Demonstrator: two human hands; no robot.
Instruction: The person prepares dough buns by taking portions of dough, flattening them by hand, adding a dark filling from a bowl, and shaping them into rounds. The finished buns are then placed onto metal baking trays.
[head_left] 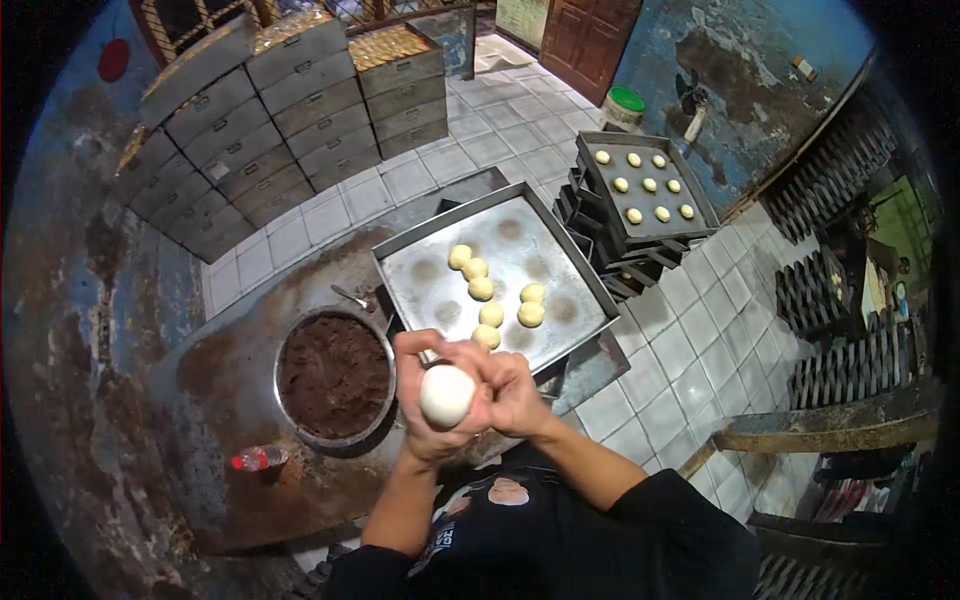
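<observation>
A smooth white dough ball [447,394] bulges from my left hand [418,425], whose fingers wrap round it. Pressed against its right side is my right hand [515,393], with fingers curled; what they pinch, if anything, is hidden. Just beyond my hands, a square metal tray [415,268] holds several small yellowish balls [491,314], some touching each other. Left of my hands stands a round metal bowl [280,400] of dark brown filling [335,375]. A spoon-like metal utensil [352,298] lies by the bowl's far rim.
A bottle with a red cap [262,459] lies on the worn table [215,500]. At the far right, a tray of spaced balls [650,160] tops a stack of trays. Metal drawer-like boxes [320,110] line the far left wall. A green-lidded bucket [625,104] stands at the back.
</observation>
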